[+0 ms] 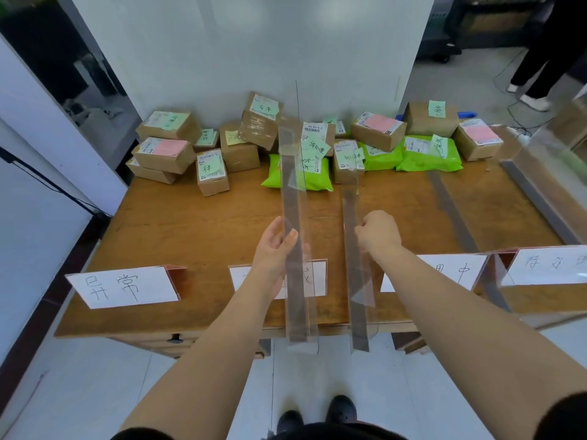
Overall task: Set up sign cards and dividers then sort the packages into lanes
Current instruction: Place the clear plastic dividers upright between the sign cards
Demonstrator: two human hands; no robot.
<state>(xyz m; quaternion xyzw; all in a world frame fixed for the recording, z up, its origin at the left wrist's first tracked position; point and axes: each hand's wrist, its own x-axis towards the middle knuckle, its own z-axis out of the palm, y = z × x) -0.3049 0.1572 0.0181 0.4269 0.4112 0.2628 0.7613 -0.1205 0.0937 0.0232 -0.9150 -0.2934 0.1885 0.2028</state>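
A long clear acrylic divider (293, 198) is gripped by the left hand (275, 249) and a second clear acrylic divider (354, 249) is pinched by the right hand (378, 233), both held lengthwise above the wooden desk (190, 223), apparently so that lanes can be marked between the white sign cards (124, 285).

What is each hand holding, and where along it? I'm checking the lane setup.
The left hand holds a clear divider near its middle, thumb across the strip. The right hand pinches a second clear divider near its middle.
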